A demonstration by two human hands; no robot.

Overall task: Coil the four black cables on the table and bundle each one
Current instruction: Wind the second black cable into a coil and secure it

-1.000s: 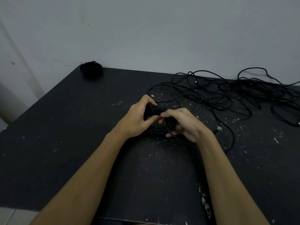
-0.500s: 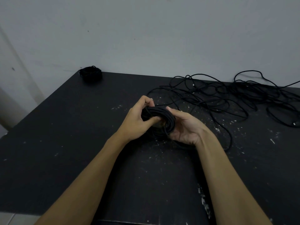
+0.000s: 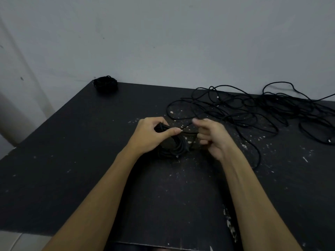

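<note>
Two hands (image 3: 179, 136), round black coil (image 3: 172, 147)

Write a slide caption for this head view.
Left hand holds coiled black cable; right hand pulls its loose end.

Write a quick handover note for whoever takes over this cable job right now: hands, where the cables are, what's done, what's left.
Left hand: grips the coil in progress at its top, thumb across the strands.
Right hand: fingers curled beside the coil, apparently on its loose strand; blurred, so the grip is uncertain.
One finished bundle sits at the table's far left corner.
Loose cable tangle is spread over the far right.
Done: one cable bundled, a second coiled in hand.
Left: secure this coil, then coil and bundle what is in the tangle.
</note>
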